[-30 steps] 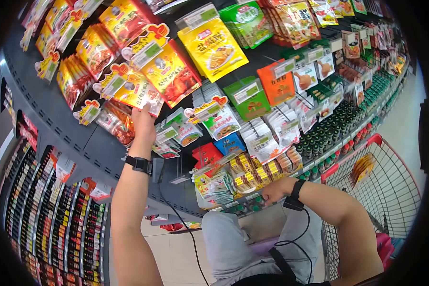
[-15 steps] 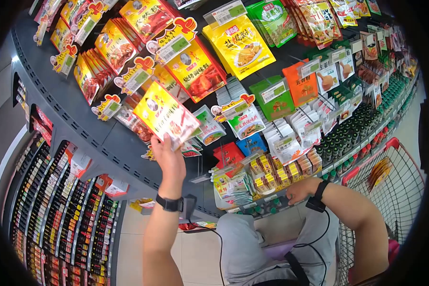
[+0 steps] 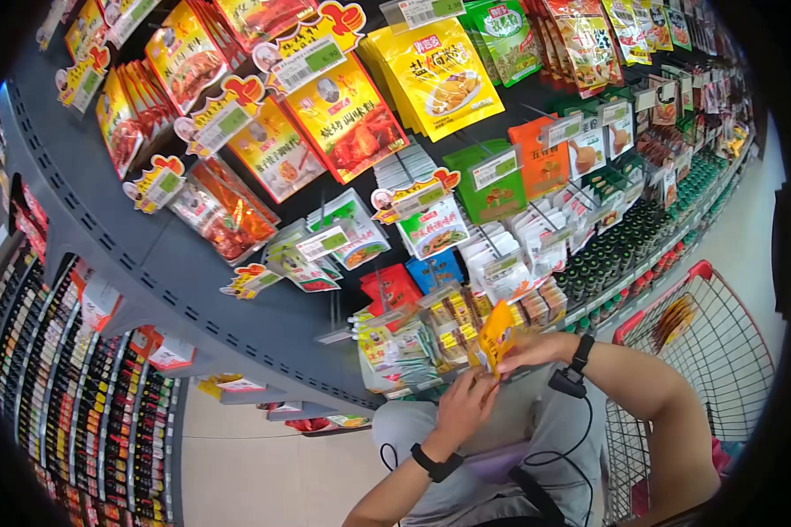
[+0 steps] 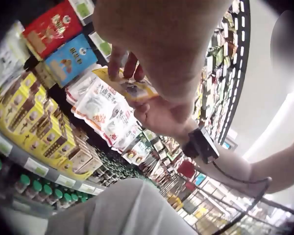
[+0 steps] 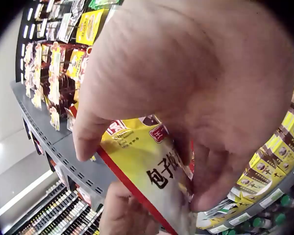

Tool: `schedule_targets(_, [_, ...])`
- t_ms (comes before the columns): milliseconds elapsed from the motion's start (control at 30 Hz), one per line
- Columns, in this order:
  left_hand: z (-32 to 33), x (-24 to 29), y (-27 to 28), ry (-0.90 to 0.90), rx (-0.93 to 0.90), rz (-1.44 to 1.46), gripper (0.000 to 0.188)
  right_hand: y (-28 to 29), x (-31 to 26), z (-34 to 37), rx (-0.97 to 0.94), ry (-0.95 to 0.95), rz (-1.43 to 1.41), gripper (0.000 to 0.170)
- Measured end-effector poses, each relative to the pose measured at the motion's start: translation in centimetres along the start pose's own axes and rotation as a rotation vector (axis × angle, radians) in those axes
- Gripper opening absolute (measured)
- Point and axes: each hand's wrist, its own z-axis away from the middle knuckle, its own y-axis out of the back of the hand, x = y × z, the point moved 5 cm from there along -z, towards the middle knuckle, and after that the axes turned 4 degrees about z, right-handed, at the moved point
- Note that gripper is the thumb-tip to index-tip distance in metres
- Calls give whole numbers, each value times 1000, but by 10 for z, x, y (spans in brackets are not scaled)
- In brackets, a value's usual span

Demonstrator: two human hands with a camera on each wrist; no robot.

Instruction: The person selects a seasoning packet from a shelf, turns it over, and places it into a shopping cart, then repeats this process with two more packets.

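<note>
A yellow seasoning packet [image 3: 496, 332] with a red edge and Chinese lettering is held low before the shelf, above the person's lap. The right hand [image 3: 536, 349] grips it between thumb and fingers, as the right wrist view shows close up on the packet [image 5: 149, 169]. At its lower end the left hand [image 3: 466, 406] also holds it, fingers curled at the edge. In the left wrist view both hands meet around the packet [image 4: 134, 90], and the left hand covers part of it.
Hanging seasoning packets [image 3: 435, 79] fill the curved dark shelf [image 3: 193, 281]. Small yellow boxes [image 3: 448, 329] stand on the lower ledge, beside green-capped bottles [image 3: 589, 268]. A wire shopping cart [image 3: 712, 342] with packets inside stands at the right.
The left hand has pulled the packet off the hanging rack and brought it down and right to the right hand. The right hand, earlier by the ledge, now grips the packet too.
</note>
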Motion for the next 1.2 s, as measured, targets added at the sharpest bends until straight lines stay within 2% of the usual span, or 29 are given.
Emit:
schedule_targets(67, [5, -4, -9, 46, 30, 140, 36, -3, 9, -6, 32, -48, 68, 46])
schedule_targets(133, [18, -12, -19, 165, 55, 317, 37, -2, 50, -19, -57, -38, 145, 40])
schedule_targets(167, [24, -16, -24, 204, 79, 366, 36, -7, 51, -23, -103, -33, 180, 38])
schedule_targets(233, [43, -27, -38, 295, 110, 474, 34, -20, 31, -23, -80, 109, 147, 39])
schedule_targets(267, [49, -35, -43, 269, 121, 393, 38, -21, 39, -27, -139, 19, 167, 40])
schedule_targets(300, [64, -42, -46, 347, 176, 408, 44, -22, 49, -27, -200, -72, 181, 41])
schedule_targets(400, [76, -61, -40, 601, 299, 387, 63, -25, 27, -24, -161, -173, 179, 42])
schedule_targets(433, [82, -73, -44, 582, 336, 426, 61, -26, 24, -23, -172, -211, 141, 43])
schedule_targets(467, [86, -83, -49, 558, 383, 460, 58, -26, 30, -24, -75, -119, 86, 43])
schedule_targets(567, [89, -96, -79, 743, 206, 1188, 47, -25, 38, -25, -21, -245, -17, 45])
schedule_targets(600, [85, -92, -80, 664, 199, 1282, 41, -25, 38, -25, -2, -202, -51, 44])
schedule_targets(700, [86, -93, -83, 719, 215, 1334, 40, -18, 44, -25, 37, -317, -11, 46])
schedule_targets(733, [91, -100, -87, 739, 199, 1288, 33, -11, 53, -26, 74, -313, 35, 39])
schedule_targets(833, [83, -97, -81, 783, 301, 1368, 26, 5, 47, -29, 198, -275, 36, 32])
schedule_targets(867, [80, -96, -79, 789, 311, 1365, 24, 9, 39, -28, 387, -228, 16, 27])
schedule_targets(967, [80, -97, -80, 797, 343, 1333, 22, 22, 41, -29, 410, -240, 165, 34])
schedule_targets(1000, [83, -101, -84, 790, 354, 1309, 23, 24, 42, -27, 418, -251, 267, 44])
schedule_targets(1100, [88, -103, -84, 765, 384, 1210, 23, 22, 35, -17, 449, -535, 343, 50])
schedule_targets(1133, [90, -103, -83, 757, 390, 1172, 22, 17, 34, -17, 369, -505, 83, 72])
schedule_targets(1200, [94, -98, -82, 732, 394, 1045, 22, 7, 38, -18, 401, -461, -211, 82])
